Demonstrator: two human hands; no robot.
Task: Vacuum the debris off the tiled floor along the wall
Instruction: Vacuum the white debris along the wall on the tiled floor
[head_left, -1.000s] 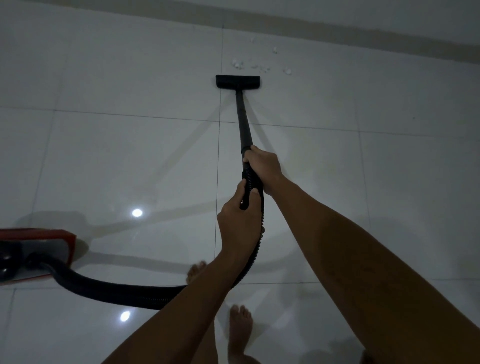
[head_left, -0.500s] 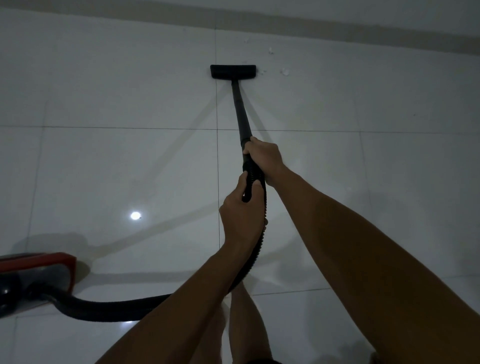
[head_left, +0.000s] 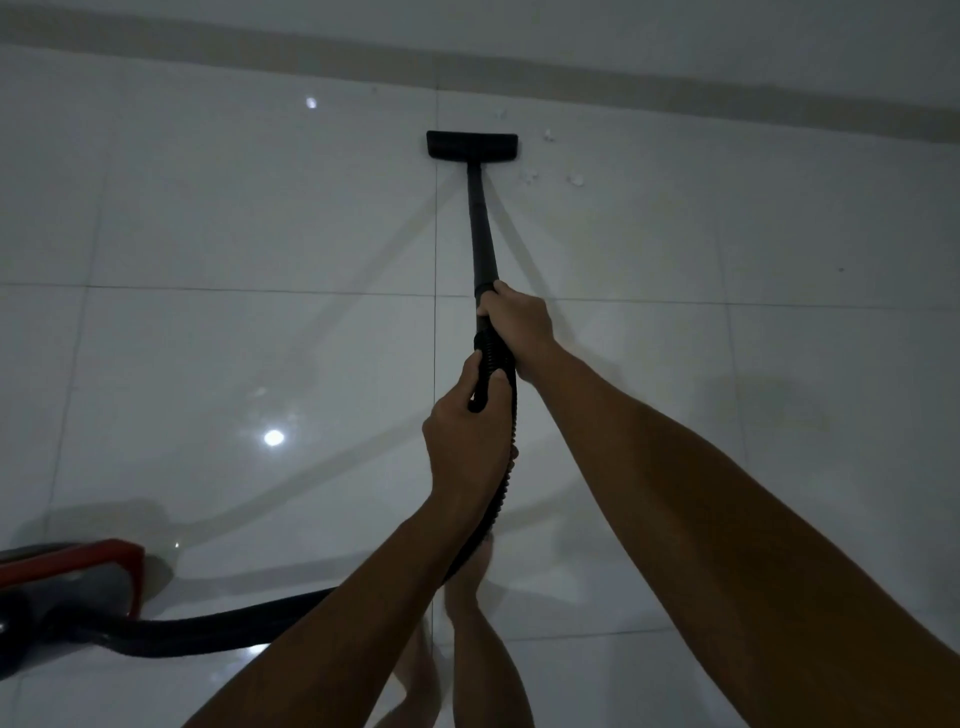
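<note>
A black vacuum wand (head_left: 482, 234) runs from my hands to a flat black floor nozzle (head_left: 471, 146) lying on the white tiled floor (head_left: 260, 218) near the wall. My right hand (head_left: 517, 319) grips the wand's lower end where it meets the ribbed hose. My left hand (head_left: 467, 441) grips the curved handle and hose (head_left: 498, 499) just behind it. Small white bits of debris (head_left: 575, 180) lie right of the nozzle, with more debris (head_left: 548, 136) closer to the wall.
The red and grey vacuum body (head_left: 72, 582) sits at the lower left, its black hose trailing across the floor to my hands. A beige skirting strip (head_left: 675, 85) marks the wall's foot. My bare legs (head_left: 467, 649) stand below the hands.
The nozzle has been pushed forward past the debris patch toward the wall; several bits that lay ahead of it are gone. I stepped closer, both hands keeping their grip.
</note>
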